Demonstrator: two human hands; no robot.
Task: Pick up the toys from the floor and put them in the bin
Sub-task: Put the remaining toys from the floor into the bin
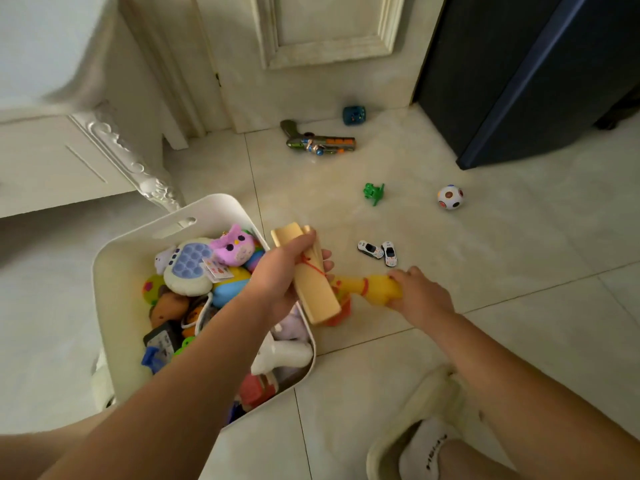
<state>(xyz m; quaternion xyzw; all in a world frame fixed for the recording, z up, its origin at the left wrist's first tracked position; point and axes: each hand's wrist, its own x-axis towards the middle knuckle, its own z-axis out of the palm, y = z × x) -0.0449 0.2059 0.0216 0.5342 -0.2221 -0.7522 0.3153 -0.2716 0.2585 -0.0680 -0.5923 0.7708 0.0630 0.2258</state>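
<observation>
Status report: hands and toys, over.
Left hand grips pale wooden block with red string over white plastic bin rim. Right hand grips yellow rubber chicken beside bin. Two white toy cars on floor nearby, not blocking.

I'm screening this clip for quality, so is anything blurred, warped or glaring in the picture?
Head view: dim, even light, soft shadows; mild sheen on the floor by the toy gun; white cabinet at upper left smeared and bent by the wide lens; left hand, wooden block and bin sharp.

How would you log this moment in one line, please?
left hand holds wooden block | right hand grips rubber chicken | bin part-filled
</observation>
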